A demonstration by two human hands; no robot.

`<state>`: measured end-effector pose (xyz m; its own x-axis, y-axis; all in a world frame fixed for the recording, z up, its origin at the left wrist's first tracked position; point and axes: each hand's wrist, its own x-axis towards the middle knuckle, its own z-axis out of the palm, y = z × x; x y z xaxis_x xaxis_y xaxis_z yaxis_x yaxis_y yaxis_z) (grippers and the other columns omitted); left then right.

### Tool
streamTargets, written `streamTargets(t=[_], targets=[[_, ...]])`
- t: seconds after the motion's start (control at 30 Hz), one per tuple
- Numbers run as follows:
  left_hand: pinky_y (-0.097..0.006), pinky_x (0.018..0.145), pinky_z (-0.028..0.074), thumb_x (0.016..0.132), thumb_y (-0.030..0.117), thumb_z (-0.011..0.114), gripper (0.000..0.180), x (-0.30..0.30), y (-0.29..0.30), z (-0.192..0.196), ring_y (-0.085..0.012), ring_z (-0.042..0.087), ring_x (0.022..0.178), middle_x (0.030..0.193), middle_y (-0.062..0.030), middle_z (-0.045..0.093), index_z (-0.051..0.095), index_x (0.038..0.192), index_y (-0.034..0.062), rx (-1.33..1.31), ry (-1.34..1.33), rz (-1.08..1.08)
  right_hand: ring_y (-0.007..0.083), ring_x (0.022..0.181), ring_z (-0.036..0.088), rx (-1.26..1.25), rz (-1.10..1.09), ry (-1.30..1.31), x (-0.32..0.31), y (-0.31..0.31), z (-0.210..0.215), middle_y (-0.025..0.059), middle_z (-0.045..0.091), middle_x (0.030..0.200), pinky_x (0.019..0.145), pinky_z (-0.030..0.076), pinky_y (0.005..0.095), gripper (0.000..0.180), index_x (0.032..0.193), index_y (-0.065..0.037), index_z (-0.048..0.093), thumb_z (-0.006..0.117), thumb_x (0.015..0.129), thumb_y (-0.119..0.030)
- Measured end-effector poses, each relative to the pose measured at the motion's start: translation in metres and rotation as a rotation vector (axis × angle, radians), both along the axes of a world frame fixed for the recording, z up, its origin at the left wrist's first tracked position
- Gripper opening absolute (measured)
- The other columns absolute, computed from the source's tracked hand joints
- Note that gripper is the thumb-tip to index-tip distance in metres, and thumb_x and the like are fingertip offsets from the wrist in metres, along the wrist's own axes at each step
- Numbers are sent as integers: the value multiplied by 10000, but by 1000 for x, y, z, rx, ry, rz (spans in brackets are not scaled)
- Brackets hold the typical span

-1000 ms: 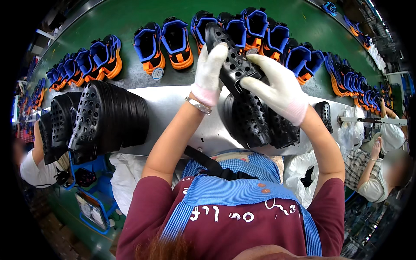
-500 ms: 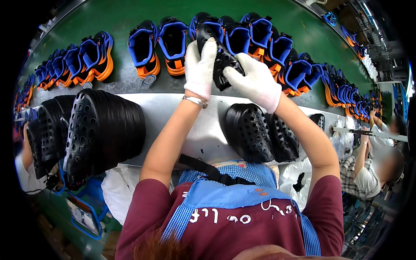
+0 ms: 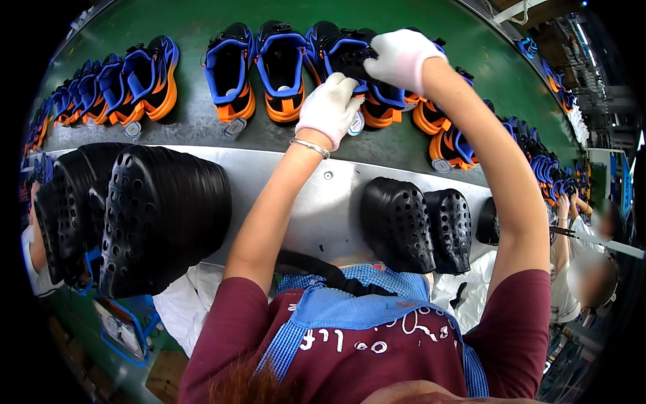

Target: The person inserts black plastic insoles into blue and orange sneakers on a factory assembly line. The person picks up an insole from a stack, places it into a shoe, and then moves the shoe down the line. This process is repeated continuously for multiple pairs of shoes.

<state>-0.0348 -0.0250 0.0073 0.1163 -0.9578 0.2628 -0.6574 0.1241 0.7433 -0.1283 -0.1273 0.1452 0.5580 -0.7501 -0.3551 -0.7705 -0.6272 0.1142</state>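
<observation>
Both my hands wear white knit gloves. In my right hand (image 3: 405, 62), closed, is a black perforated plastic shoe insert (image 3: 351, 64), pushed into the opening of a black sneaker (image 3: 345, 44) with blue lining and orange sole. My left hand (image 3: 331, 110) is closed at that sneaker's heel, its fingers on the rim. Part of the sneaker is hidden behind my hands. Other sneakers of the same kind, such as one nearby (image 3: 282, 57), stand in a row on both sides with heels toward me.
Nested stacks of black inserts lie on the metal ledge: a large stack (image 3: 171, 209) at left and smaller ones (image 3: 397, 219) at right. A green conveyor belt (image 3: 192, 27) carries the sneakers. Other people (image 3: 585, 279) work at the far right and left edge.
The insert has gone from between my hands into a sneaker. My right hand moved up and away with it; my left hand went down to the sneaker's heel.
</observation>
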Motion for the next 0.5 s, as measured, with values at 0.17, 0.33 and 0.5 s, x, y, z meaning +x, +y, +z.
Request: streamTargets(t=[0.17,0.33,0.5], targets=[[-447,802,498,868,282,619,296,-2,1,-3,-372,607,941,1040,-158,608,637,1040,41,82,-65,-4,375,882,666,-43,8,-61,23,2,-50,238,682,924,823,528,436,347,899,-7,717,541,854,-302],[-442,830,500,860,351,615,371,10,-11,13,-379,620,949,1053,-194,648,657,1047,34,301,-124,-84,373,920,664,69,-106,-123,43,-13,-86,235,679,969,843,534,416,306,975,-1,705,620,832,-258],[-397,869,519,852,379,572,373,17,-36,7,-334,653,974,1043,-182,682,697,1055,92,607,-350,-268,370,942,667,257,-116,24,57,-12,-75,235,676,1014,828,551,420,295,1022,-5,698,605,832,-211]])
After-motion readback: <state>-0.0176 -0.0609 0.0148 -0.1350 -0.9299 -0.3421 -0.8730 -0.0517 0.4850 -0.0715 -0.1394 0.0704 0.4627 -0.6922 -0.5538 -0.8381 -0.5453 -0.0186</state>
